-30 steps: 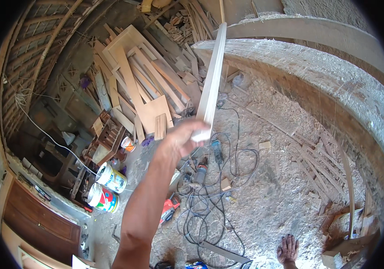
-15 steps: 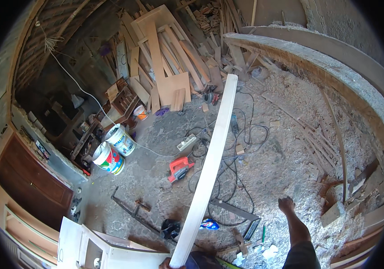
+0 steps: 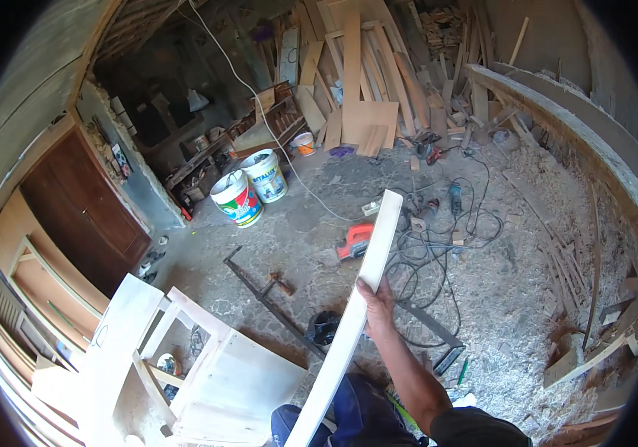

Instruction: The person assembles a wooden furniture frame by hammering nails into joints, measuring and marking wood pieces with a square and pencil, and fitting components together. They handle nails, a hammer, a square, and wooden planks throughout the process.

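Note:
A long pale wooden board point(image 3: 340, 339) slants up from the lower edge toward the middle of the view. Partway along it, my right hand point(image 3: 378, 305) is closed around the board, thumb on top. The board's far end hangs over the floor beside a red and black power tool point(image 3: 355, 243). Its near end runs out of the picture, and my left hand does not show. To the left stands a pale wooden frame with panels point(image 3: 241, 380), apart from my right hand.
A long metal bar clamp point(image 3: 278, 309) and a black bag point(image 3: 323, 326) lie left of the board. Tangled cables point(image 3: 427, 279) and an angled metal piece point(image 3: 434, 324) are right of it. Two paint buckets point(image 3: 237, 200) stand farther off; a thick timber beam point(image 3: 557, 112) spans the right.
My right hand, earlier a fist away from the board, now grips it. The board's far end has come lower and nearer. My left hand has left the view, which has swung left.

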The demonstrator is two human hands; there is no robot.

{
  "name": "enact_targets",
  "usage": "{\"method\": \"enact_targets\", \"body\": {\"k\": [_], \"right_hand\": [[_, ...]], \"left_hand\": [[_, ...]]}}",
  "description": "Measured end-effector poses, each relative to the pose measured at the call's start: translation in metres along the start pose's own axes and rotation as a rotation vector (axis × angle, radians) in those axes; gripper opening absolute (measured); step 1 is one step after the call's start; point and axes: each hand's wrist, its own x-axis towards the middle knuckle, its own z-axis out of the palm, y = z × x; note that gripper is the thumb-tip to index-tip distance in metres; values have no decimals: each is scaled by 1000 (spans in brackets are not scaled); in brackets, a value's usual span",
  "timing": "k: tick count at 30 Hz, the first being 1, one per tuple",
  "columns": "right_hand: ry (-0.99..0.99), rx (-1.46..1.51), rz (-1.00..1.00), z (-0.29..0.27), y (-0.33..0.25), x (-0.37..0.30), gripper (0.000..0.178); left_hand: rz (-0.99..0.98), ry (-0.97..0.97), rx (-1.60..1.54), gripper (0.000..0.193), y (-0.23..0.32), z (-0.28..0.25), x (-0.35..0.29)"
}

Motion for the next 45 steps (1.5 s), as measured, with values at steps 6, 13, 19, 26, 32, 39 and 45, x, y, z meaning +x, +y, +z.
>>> {"method": "enact_targets", "body": {"k": [6, 13, 19, 26, 32, 39, 45], "right_hand": [[-99, 12, 187, 85, 44, -64, 53], [-242, -46, 273, 116, 67, -105, 52], [-291, -35, 279, 143, 53, -73, 48], [-488, -12, 322, 145, 53, -88, 60], [-358, -128, 459, 153, 52, -100, 60], [-259, -63, 593, 155, 63, -96, 84], [-347, -39, 679, 152, 93, -127, 93]], "left_hand": [[-388, 56, -346, 85, 43, -1, -54], [-534, 262, -497, 86, 92, 13, -55], [-563, 132, -517, 64, 74, 39, -106], [-569, 113, -601, 59, 87, 65, -113], [-805, 80, -480, 59, 86, 78, -135], [-856, 192, -371, 56, 113, 86, -133], [-776, 344, -463, 57, 149, 71, -135]]}}
